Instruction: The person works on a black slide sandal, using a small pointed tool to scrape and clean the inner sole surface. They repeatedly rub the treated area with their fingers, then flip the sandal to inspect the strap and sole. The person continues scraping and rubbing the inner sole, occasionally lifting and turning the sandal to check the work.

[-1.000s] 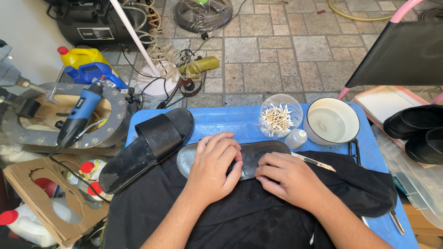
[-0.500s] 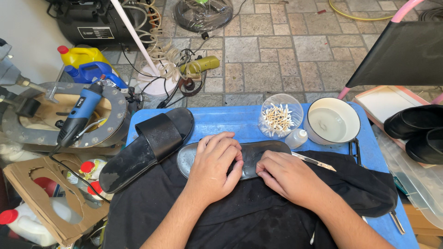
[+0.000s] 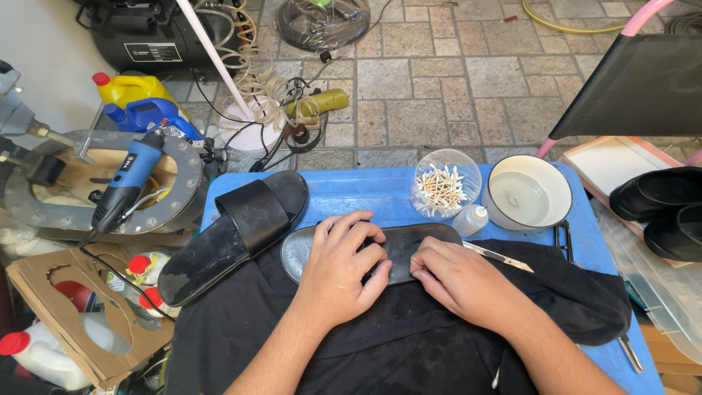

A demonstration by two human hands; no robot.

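A black sandal sole point(image 3: 300, 252) lies flat across a black cloth point(image 3: 409, 344) on the blue table point(image 3: 365, 192). My left hand point(image 3: 342, 267) rests palm down on the middle of the sole, fingers spread a little. My right hand point(image 3: 461, 281) presses its fingertips on the sole's right part. A thin metal blade tool point(image 3: 504, 257) pokes out from under my right hand toward the right. A complete black slide sandal point(image 3: 238, 230) lies to the left of the sole.
A clear bowl of cotton swabs point(image 3: 446, 186), a small white dropper bottle point(image 3: 469, 219) and a white bowl of liquid point(image 3: 528, 194) stand at the table's back. More black sandals point(image 3: 662, 208) sit on the right. A blue rotary tool point(image 3: 124, 183) and bottles lie left.
Both hands have barely shifted on the sole; nothing else has moved.
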